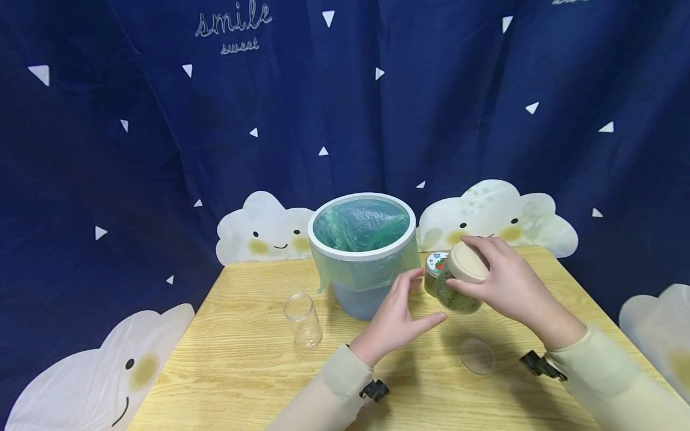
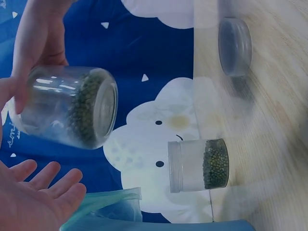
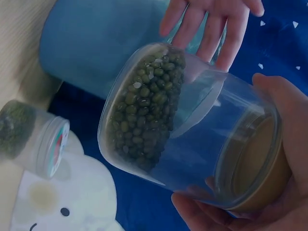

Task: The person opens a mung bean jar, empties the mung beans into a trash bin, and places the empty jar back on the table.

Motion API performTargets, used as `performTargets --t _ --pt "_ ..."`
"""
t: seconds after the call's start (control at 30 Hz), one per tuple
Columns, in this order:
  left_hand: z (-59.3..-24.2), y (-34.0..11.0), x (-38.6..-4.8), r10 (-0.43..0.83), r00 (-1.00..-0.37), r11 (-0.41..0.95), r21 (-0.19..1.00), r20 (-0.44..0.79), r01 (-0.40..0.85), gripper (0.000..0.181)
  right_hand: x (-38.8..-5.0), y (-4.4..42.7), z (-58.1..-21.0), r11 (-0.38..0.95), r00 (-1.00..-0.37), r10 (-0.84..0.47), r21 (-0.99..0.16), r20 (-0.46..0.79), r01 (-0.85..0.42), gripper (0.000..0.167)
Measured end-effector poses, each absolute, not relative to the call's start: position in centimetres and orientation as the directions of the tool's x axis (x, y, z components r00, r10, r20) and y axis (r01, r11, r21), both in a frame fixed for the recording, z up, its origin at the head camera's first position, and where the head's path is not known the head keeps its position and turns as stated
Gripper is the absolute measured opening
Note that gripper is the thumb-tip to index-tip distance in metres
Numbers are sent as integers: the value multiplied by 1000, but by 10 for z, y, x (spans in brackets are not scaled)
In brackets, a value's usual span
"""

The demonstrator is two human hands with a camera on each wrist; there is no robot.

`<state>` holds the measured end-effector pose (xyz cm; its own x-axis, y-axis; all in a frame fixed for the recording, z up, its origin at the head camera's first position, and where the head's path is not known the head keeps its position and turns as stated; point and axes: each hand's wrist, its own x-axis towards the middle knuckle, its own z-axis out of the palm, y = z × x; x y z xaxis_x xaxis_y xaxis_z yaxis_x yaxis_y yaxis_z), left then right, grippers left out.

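My right hand grips a clear jar by its beige lid, holding it above the table, slightly tilted. Green beans fill the bottom part of that jar. To its left, my left hand is spread with fingers apart and holds nothing; in the right wrist view its fingers appear behind the jar. A second, smaller jar with green beans and a printed lid stands on the table just behind the held jar.
A bin lined with a green plastic bag stands at the back middle. Left of it is a clear, lidless container. A clear round lid lies on the wooden table below my right hand. A blue curtain hangs behind.
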<state>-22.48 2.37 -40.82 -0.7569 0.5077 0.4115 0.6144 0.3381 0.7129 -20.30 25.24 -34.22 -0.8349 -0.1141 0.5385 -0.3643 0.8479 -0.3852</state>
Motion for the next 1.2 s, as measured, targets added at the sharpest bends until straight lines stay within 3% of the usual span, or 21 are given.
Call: performTargets --t 0.5,1.2 --pt "-412 22 -221 550 -748 358 704 372 613 103 -189 222 -348 805 -783 -197 -358 591 -473 82" --pt "-422 18 -215 553 -730 293 727 401 621 111 -179 204 -359 785 -757 -224 -348 614 -513 86"
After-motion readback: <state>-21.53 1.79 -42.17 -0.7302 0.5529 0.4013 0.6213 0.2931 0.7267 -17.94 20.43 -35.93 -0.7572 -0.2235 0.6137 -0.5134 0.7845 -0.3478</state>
